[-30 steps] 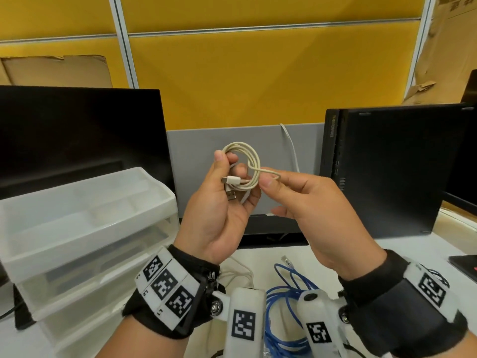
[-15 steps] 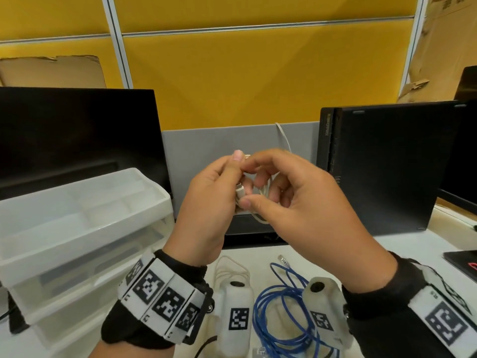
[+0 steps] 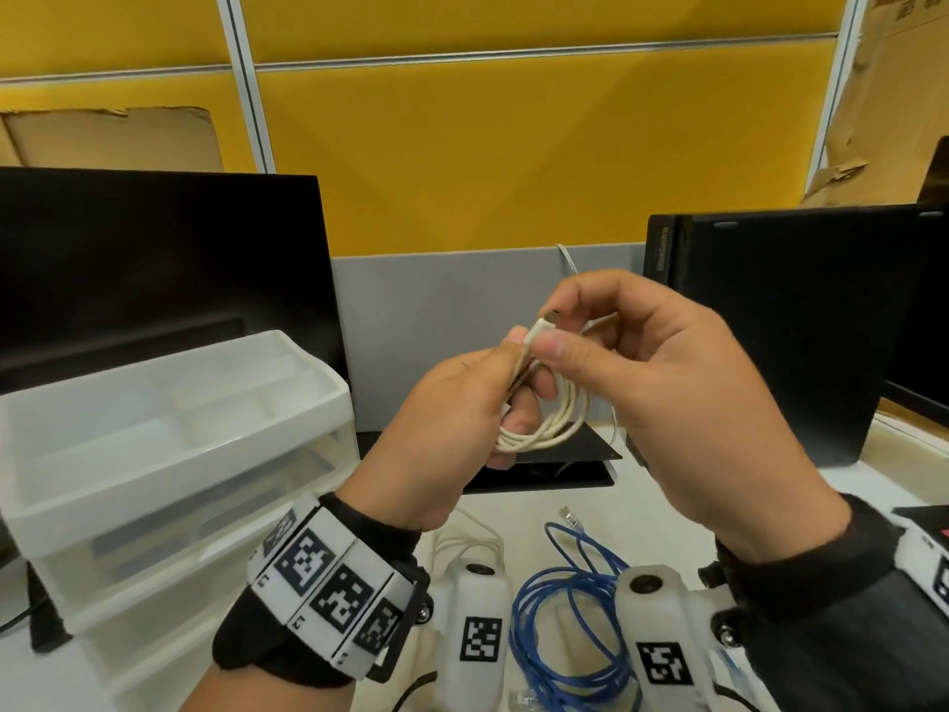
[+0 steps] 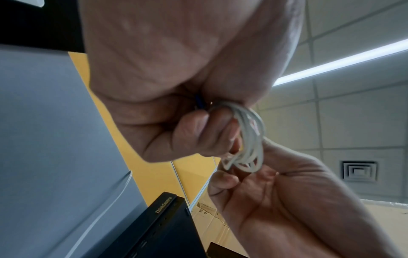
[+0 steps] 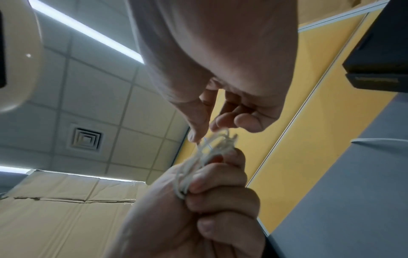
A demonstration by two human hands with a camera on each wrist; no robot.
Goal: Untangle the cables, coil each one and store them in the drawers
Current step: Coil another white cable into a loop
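A coiled white cable [image 3: 552,426] hangs in the air between both hands, above the desk. My left hand [image 3: 462,403] grips the coil's bundled loops, fingers curled round them [image 4: 249,137]. My right hand [image 3: 631,362] pinches the cable's white plug end [image 3: 542,328] between thumb and forefinger, just above the coil [image 5: 212,150]. A loose blue network cable [image 3: 570,608] lies on the desk below the wrists. The clear plastic drawer unit [image 3: 169,454] stands at the left, its drawers shut as far as I can see.
A dark monitor [image 3: 154,269] stands behind the drawer unit and a black computer case [image 3: 801,321] at the right. A second white cable [image 3: 472,531] lies on the desk beside the blue one. Yellow partition panels close off the back.
The hands parted slightly and the coil came back into sight. It now hangs lower in my left hand, and my right hand has pulled the plug end up out of the loops.
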